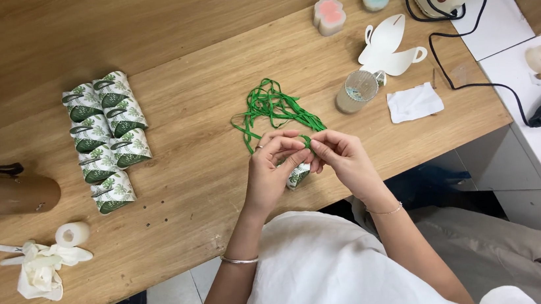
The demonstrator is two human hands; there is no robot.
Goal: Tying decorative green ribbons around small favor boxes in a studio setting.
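Near the front edge of the wooden table [214, 111], about midway along it, both hands meet over a small leaf-printed paper packet [298, 176]. Left hand [272, 165]: fingers curled narrow, thumb and forefinger pinching a strand of green ribbon [276, 108] just above the packet. Right hand [344, 158]: fingertips likewise closed on the same strand, touching the left hand's fingertips. Ribbon trails from the pinch toward the table's middle, where the rest lies in a loose tangled heap. Judgement on handling: ribbon looks thin, soft and very light, limp under its own weight, likely to slip or twist unless held close to the working point; a fingertip pinch near the packet suits it better than a grip farther along. Packet seems light and crushable, best held at its sides. Toward the left half of the table sits a double column of matching leaf-printed packets [105, 138], well apart from the hands. At the left edge: a brown cylinder [7, 194], a small white candle [72, 234] and a white fabric flower [40, 270]. Beyond the heap, toward the right end: a glass cup [358, 89], a white teacup-shaped card cutout [387, 47], a folded white tissue [414, 102].
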